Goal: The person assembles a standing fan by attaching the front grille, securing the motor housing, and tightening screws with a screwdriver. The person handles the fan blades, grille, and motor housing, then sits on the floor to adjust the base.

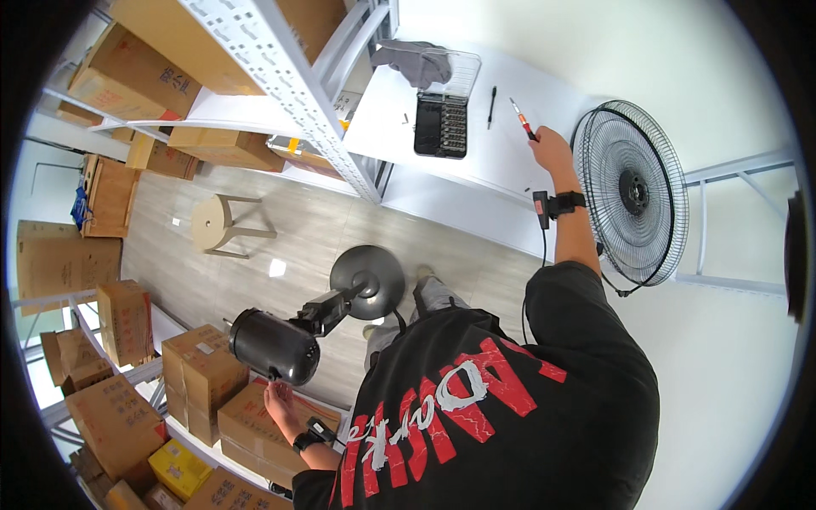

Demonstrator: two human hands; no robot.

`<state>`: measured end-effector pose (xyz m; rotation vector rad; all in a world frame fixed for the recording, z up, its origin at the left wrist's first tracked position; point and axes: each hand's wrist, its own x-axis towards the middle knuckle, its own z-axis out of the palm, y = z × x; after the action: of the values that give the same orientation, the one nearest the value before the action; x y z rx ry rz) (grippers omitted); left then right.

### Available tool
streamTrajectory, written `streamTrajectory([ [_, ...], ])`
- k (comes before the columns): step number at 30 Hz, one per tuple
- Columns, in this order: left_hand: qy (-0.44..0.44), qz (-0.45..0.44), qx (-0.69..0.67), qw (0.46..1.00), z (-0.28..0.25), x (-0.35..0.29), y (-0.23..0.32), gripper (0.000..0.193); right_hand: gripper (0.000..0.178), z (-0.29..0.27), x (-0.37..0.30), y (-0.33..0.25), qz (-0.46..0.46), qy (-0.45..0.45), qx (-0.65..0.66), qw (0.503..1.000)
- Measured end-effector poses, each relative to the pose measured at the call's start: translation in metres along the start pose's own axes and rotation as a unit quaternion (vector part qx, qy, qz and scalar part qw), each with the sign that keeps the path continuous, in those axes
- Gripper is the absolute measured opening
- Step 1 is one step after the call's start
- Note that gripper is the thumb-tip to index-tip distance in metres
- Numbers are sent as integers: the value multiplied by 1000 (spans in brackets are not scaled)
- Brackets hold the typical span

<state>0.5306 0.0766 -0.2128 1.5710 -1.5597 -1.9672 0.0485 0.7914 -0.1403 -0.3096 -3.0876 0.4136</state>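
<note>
Over the shelf at the upper right, my right hand (554, 153) is closed around the red-and-black handle of a screwdriver (522, 117), its shaft pointing up and left. At the lower left, my left hand (279, 406) has its fingers gathered at a small knob (274, 374) on the side of a black fan motor (276, 347). The motor sits on a stand with a round black base (348, 270) on the floor. Left of the screwdriver, an opened bit case (441, 126) shows rows of metal bits. A thin black rod-like tool (492, 106) lies between them.
A round wire fan grille (636, 193) leans beside my right arm. A grey cloth (416, 61) lies on the white shelf (382, 127). A beige stool (212, 224) stands on the floor. Cardboard boxes (204, 374) fill the racks on the left, and a white metal post (293, 85) rises nearby.
</note>
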Motion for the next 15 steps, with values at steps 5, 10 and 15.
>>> streamTrajectory([
  [5, -30, 13, -6, 999, -23, 29, 13, 18, 18, -13, -74, -35, -138, 80, 151, 976],
  [10, -77, 39, 15, 996, -54, 78, 34, 21, 20, -7, -190, -109, -55, -52, 452, 889],
  [15, -132, 58, 23, 989, -126, 133, 41, 19, 9, 39, -307, -202, -16, -34, 471, 881],
])
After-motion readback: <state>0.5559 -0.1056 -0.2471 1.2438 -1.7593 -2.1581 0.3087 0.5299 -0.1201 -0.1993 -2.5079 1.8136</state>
